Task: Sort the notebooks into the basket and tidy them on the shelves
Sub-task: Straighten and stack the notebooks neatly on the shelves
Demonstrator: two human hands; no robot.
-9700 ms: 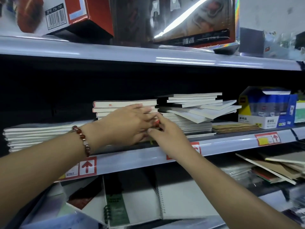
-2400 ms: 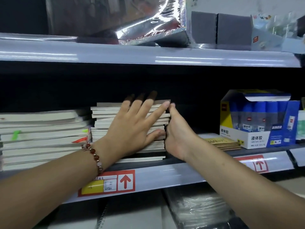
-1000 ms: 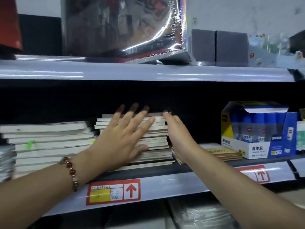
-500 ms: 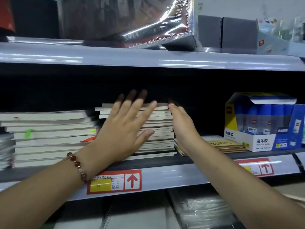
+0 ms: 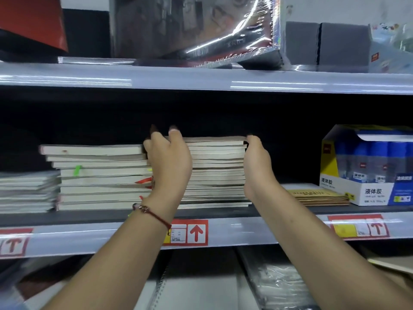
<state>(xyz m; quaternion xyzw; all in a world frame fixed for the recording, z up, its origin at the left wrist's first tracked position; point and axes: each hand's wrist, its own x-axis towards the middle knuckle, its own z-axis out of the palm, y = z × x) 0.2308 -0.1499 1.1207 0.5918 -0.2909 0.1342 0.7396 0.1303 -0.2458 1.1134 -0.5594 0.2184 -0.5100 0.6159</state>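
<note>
The left hand point(image 5: 169, 162) grips the left side of the middle notebook stack point(image 5: 215, 171), fingers curled over its top; the right hand point(image 5: 257, 164) clasps the right side. The stack sits at the shelf point(image 5: 245, 231) front edge, a wider stack point(image 5: 100, 177) touching its left

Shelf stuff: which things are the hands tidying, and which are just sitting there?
Part of the job:
- middle notebook stack, held between left hand and right hand
- taller notebook stack beside it
- low stack at far left

Just sitting there:
- glue box
- brown booklets
- price tag
</note>
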